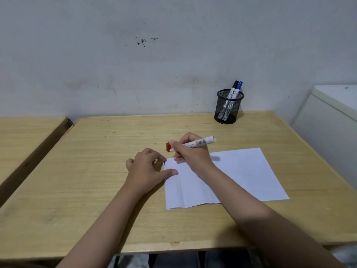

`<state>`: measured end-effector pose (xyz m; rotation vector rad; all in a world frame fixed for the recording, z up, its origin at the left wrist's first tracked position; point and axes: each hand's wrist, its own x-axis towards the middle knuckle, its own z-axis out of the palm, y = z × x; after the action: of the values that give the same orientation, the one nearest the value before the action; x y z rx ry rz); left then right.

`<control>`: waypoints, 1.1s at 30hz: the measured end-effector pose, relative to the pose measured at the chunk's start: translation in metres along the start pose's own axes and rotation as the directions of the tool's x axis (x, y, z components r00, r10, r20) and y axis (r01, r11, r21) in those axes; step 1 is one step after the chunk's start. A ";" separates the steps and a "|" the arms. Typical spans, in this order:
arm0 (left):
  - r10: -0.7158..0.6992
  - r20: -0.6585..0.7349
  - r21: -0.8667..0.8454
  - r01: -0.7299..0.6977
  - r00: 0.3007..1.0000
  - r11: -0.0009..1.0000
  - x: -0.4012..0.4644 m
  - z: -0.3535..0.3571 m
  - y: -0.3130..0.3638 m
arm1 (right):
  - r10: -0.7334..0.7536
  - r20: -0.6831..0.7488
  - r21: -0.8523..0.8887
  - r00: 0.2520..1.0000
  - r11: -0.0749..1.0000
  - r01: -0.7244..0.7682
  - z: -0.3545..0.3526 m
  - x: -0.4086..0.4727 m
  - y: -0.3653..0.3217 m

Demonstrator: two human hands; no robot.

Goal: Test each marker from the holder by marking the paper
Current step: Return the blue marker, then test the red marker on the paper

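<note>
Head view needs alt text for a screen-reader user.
A right hand holds a red-capped marker over white paper on a wooden desk; the left hand pins the paper's corner. A mesh holder behind holds two markers.

The right hand [190, 151] hid the tip of the white-barrelled marker [201, 142], so whether it touched the white sheet of paper [241, 175] could not be told. The print on its barrel was too small to read. The black wire-mesh holder [229, 107] veiled the lower barrels of the black-capped marker [234, 87] and blue-capped marker [238, 88]. The bottom edge cut off both forearms.
</note>
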<state>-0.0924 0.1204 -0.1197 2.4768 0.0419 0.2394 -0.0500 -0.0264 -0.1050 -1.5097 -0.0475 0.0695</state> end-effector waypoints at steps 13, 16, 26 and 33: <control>-0.040 0.066 0.012 0.039 0.997 0.999 0.007 -0.011 -0.012 | -0.075 -0.027 -0.104 0.997 0.992 0.072 0.005 0.003 0.017; -0.035 0.061 0.018 0.034 0.997 0.999 0.008 -0.011 -0.012 | -0.084 -0.004 -0.120 0.996 0.989 0.083 0.006 0.003 0.017; -0.022 0.065 0.047 0.019 0.998 0.999 0.009 -0.011 -0.012 | -0.061 0.030 -0.112 0.998 0.992 0.064 0.007 0.005 0.018; -0.011 0.065 0.082 0.005 0.998 0.997 0.008 -0.011 -0.011 | -0.010 0.031 -0.128 0.999 0.992 0.014 0.007 0.007 0.017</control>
<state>-0.0862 0.1366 -0.1168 2.5639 0.0344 0.1555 -0.0434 -0.0183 -0.1217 -1.6364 -0.0867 0.0806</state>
